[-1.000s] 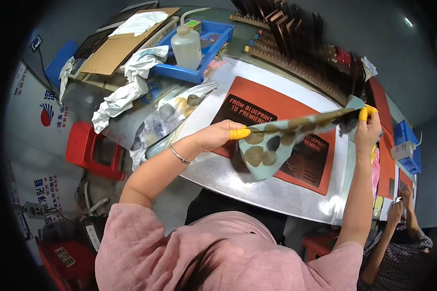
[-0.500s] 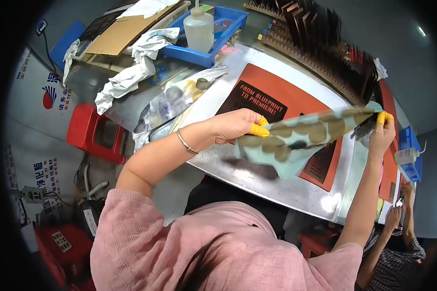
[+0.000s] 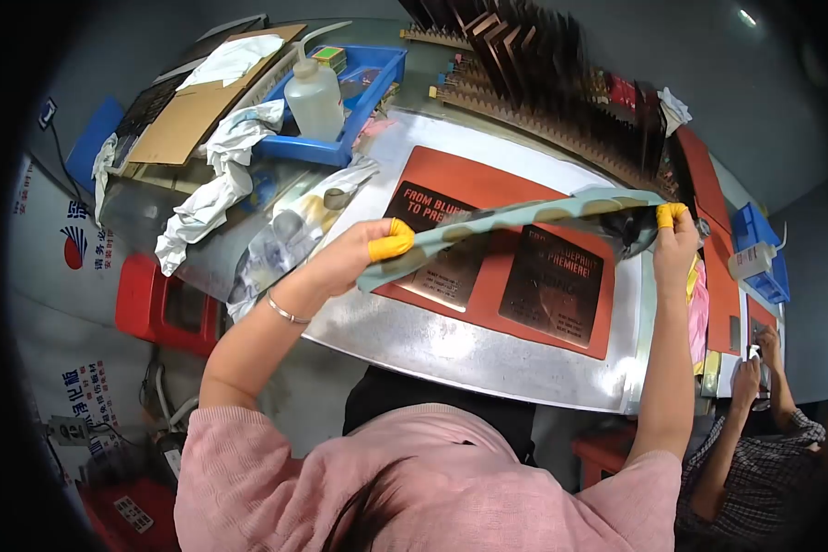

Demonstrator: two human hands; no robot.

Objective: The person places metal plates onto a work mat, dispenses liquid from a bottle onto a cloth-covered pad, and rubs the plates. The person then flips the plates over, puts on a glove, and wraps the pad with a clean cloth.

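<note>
A pale green cloth with brown stains [image 3: 534,213] is stretched in a narrow band between my hands, above the work table. My left hand [image 3: 363,253], with yellow finger covers, is closed on the cloth's left end. At its right end my right hand [image 3: 676,235] pinches it, also in yellow finger covers. Darker, bunched material hangs beside the right fingers. Below lies a red mat [image 3: 488,304] bearing two dark lettered plates. The left plate [image 3: 442,281] is partly hidden by the cloth; the right plate [image 3: 557,285] shows most of its face.
A blue tray [image 3: 377,92] with a squeeze bottle [image 3: 315,101] stands at the back left, near crumpled white cloths [image 3: 221,175]. Racks of dark plates [image 3: 534,83] line the back. A co-worker's hands [image 3: 754,363] are at the far right. A red stool [image 3: 161,304] stands left.
The cloth hung broad and loose; now it is drawn into a narrower band, uncovering more of the right plate. Both hands keep their hold. The camera view has shifted.
</note>
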